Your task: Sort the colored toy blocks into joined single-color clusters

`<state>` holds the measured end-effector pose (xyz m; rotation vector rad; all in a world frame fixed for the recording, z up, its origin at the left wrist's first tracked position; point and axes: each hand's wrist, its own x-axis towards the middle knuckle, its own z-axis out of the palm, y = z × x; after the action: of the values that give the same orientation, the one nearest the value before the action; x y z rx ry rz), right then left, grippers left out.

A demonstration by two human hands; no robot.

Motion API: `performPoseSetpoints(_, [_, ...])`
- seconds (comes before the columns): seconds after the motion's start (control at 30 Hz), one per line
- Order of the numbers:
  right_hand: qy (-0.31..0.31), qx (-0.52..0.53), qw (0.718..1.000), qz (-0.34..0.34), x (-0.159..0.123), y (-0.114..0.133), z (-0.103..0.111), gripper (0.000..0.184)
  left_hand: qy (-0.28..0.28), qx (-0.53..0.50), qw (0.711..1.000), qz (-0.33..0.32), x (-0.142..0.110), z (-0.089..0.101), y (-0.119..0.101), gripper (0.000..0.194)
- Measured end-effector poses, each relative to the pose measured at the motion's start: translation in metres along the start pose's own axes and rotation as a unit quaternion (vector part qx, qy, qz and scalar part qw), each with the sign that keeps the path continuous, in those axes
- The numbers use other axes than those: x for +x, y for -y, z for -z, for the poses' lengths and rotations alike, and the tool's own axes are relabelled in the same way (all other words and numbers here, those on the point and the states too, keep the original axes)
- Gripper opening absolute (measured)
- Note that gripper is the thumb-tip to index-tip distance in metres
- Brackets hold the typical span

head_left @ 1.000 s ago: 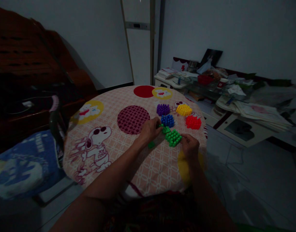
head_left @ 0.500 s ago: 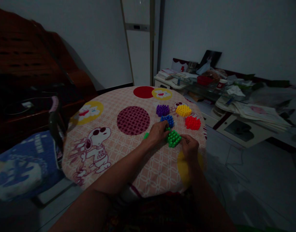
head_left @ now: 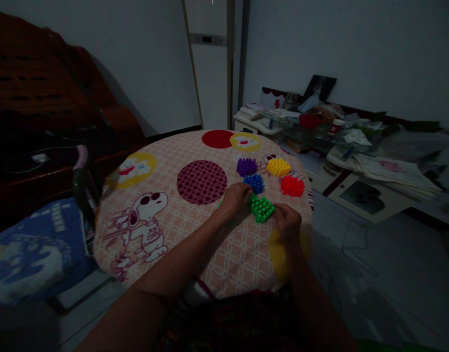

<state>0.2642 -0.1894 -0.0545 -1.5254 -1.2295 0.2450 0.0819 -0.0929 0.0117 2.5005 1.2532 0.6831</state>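
Observation:
A cluster of green knobbed blocks [head_left: 261, 208] lies on a round table with a cartoon-dog cloth [head_left: 162, 215]. My left hand [head_left: 235, 200] is curled against the cluster's left side, fingers closed on a green piece. My right hand [head_left: 287, 221] pinches the cluster's right edge. Just beyond them sit a blue cluster [head_left: 254, 183], a purple cluster [head_left: 246, 166], a yellow cluster [head_left: 278, 166] and a red cluster [head_left: 292, 186]. A bit of green shows behind my left wrist; it is mostly hidden.
The room is dim. A dark wooden sofa [head_left: 44, 107] and a blue cushion [head_left: 33, 249] stand to the left. A low cabinet [head_left: 320, 132] cluttered with papers and containers runs along the right wall. A white door [head_left: 210, 63] is behind the table.
My left hand has moved right and pressed a green piece against the green cluster. The loose green piece on the cloth is now almost hidden behind my left wrist. My right hand has stayed put.

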Motion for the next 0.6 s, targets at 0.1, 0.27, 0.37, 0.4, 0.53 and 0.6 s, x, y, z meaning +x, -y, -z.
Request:
performPoseSetpoints(0.1, [-0.002, 0.008, 1.0, -0.003, 0.0, 0.0, 0.0, 0.028, 0.006, 0.032, 0.998, 0.045, 0.001, 0.004, 0.006, 0.025])
performPoseSetpoints(0.27, [-0.001, 0.011, 1.0, 0.003, 0.0, 0.001, 0.001, 0.027, 0.058, 0.067, 0.994, 0.062, -0.001, -0.003, 0.008, 0.027])
performPoseSetpoints(0.37, [0.001, 0.011, 1.0, -0.002, 0.0, 0.001, 0.001, 0.027, 0.048, 0.071, 0.994, 0.065, -0.002, -0.009, 0.009, 0.025])
performPoseSetpoints(0.4, [0.003, 0.012, 1.0, -0.004, 0.0, 0.001, 0.001, 0.026, 0.044, 0.061, 0.995, 0.069, -0.001, -0.01, 0.01, 0.024])
performPoseSetpoints(0.53, [0.003, 0.011, 1.0, 0.002, 0.0, -0.001, 0.001, 0.027, 0.023, -0.031, 0.994, 0.105, 0.001, -0.012, 0.015, 0.019])
performPoseSetpoints(0.6, [0.001, 0.005, 1.0, 0.007, 0.0, -0.002, 0.0, 0.027, 0.009, -0.094, 0.987, 0.128, 0.002, -0.013, 0.017, 0.015])
